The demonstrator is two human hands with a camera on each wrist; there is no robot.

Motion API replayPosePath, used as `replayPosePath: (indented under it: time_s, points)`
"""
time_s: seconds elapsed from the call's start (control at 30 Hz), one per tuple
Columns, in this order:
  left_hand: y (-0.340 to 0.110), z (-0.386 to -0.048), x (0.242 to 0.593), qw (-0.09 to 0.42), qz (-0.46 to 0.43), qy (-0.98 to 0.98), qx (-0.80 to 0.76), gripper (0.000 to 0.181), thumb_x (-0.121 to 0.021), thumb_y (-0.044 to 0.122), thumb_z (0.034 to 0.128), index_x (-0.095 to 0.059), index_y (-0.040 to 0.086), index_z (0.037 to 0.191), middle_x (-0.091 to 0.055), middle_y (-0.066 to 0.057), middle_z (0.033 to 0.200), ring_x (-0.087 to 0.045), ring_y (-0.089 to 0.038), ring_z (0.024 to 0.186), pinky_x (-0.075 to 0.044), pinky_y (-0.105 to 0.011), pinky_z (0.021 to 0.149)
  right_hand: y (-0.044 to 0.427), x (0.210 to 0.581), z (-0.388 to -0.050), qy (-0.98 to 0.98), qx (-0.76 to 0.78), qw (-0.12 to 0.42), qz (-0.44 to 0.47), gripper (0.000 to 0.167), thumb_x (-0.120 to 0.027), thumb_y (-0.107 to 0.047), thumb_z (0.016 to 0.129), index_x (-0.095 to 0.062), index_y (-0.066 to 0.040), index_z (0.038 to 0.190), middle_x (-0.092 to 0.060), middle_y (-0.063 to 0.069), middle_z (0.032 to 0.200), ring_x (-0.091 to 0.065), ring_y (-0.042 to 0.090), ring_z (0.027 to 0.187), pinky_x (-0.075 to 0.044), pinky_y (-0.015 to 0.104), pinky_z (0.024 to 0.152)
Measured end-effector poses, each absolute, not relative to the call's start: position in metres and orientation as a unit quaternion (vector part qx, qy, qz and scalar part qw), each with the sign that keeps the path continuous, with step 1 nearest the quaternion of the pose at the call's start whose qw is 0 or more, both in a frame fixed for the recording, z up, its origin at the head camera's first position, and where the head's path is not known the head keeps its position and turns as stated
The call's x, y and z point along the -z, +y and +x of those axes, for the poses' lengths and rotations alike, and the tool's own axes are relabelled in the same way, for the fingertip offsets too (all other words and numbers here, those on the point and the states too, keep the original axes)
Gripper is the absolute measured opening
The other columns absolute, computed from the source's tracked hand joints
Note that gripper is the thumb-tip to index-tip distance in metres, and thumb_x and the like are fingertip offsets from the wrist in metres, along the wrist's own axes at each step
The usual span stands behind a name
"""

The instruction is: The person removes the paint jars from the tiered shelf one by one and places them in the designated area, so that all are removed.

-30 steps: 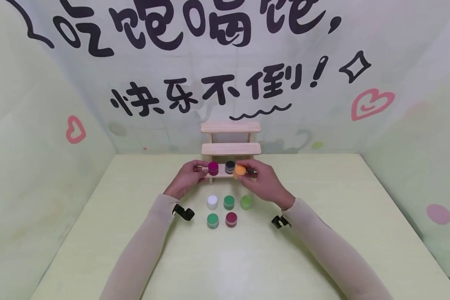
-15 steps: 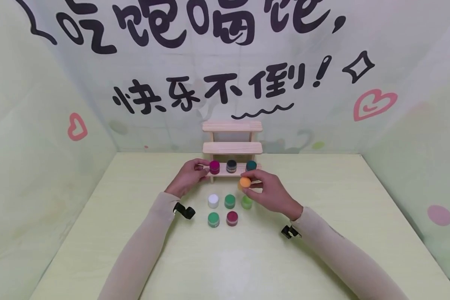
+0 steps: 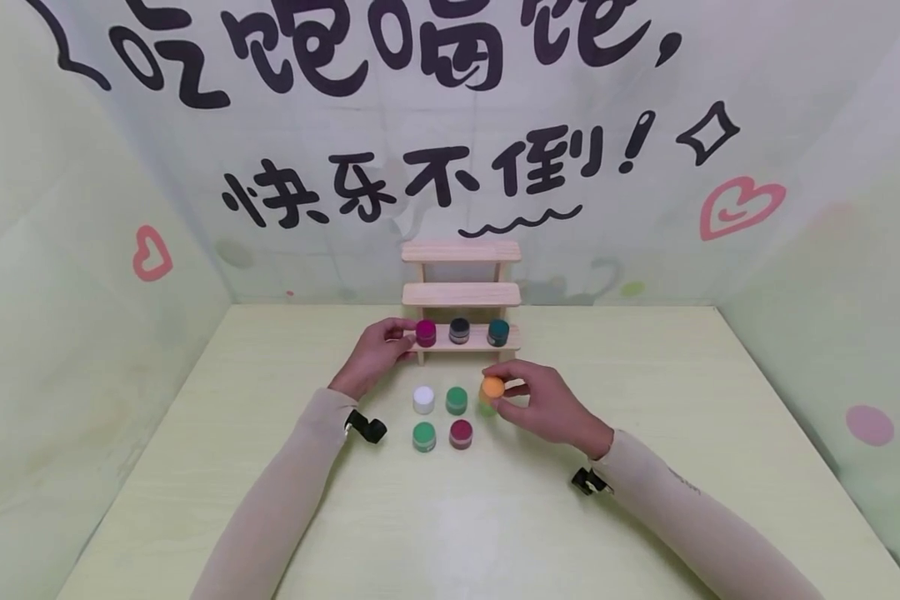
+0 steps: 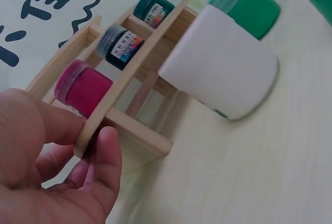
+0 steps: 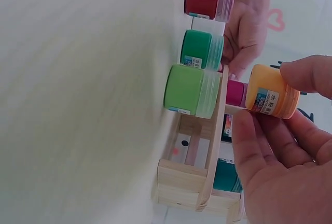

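Note:
My right hand (image 3: 551, 406) pinches an orange paint jar (image 5: 270, 92) between thumb and fingers. The jar is held above the table, over the light green paint jar (image 5: 187, 92), which it partly covers in the head view. My left hand (image 3: 372, 357) grips the left end of the lowest step of a small wooden display stand (image 4: 150, 53). On that step stand a magenta jar (image 4: 83, 86), a black jar (image 4: 120, 46) and a dark teal jar (image 3: 498, 332) in a row.
In front of the stand, a white jar (image 3: 423, 399), a green jar (image 3: 457, 400), another green jar (image 3: 423, 436) and a dark red jar (image 3: 461, 433) sit on the table (image 3: 450, 533). The stand's two upper steps (image 3: 461, 294) rise behind, near the printed backdrop (image 3: 345, 250).
My right hand has drawn the orange jar back from the lowest step toward the front, uncovering the dark teal jar. The left hand keeps its grip on the stand.

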State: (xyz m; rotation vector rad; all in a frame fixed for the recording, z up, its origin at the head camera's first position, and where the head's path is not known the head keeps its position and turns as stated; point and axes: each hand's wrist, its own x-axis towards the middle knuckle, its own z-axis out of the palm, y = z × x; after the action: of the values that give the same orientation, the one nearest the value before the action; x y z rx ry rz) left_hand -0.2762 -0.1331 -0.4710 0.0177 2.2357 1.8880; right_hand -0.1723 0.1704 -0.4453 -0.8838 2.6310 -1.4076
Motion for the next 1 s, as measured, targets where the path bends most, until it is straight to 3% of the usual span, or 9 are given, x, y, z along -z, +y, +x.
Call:
replayPosePath:
  time_s: [0.33,0.63,1.0]
  points:
    - [-0.135,-0.274,0.476,0.107,0.009,0.744,-0.659,0.035,-0.065,0.004,0.1026,-0.065,0.004,0.137,-0.049,-0.010,0.115,-0.064,-0.018,0.102,-0.065,-0.027,0.094,0.177,0.457,-0.164,0.843,0.445,0.044,-0.299,0.037,-0.079,-0.007,0.093,-0.070,-0.005,0.129,-0.072,0.005,0.121,-0.071,0.019,0.103,-0.068,0.036,0.089]
    - [-0.137,-0.276,0.475,0.109,0.008,0.749,-0.654,0.033,-0.066,0.007,0.1029,-0.066,0.007,0.136,-0.051,-0.011,0.116,-0.062,-0.020,0.106,-0.064,-0.027,0.095,0.180,0.458,-0.157,0.841,0.436,0.032,-0.318,0.036,-0.081,-0.005,0.090,-0.071,-0.003,0.125,-0.073,0.001,0.119,-0.070,0.014,0.103,-0.068,0.035,0.086]
    - [-0.136,-0.275,0.474,0.112,0.000,0.749,-0.653,0.033,-0.065,0.006,0.1029,-0.066,0.006,0.136,-0.051,-0.011,0.117,-0.059,-0.021,0.107,-0.064,-0.026,0.094,0.182,0.460,-0.155,0.841,0.412,0.127,-0.328,0.032,-0.078,-0.004,0.094,-0.071,-0.006,0.125,-0.072,0.003,0.120,-0.073,0.017,0.104,-0.066,0.033,0.093]
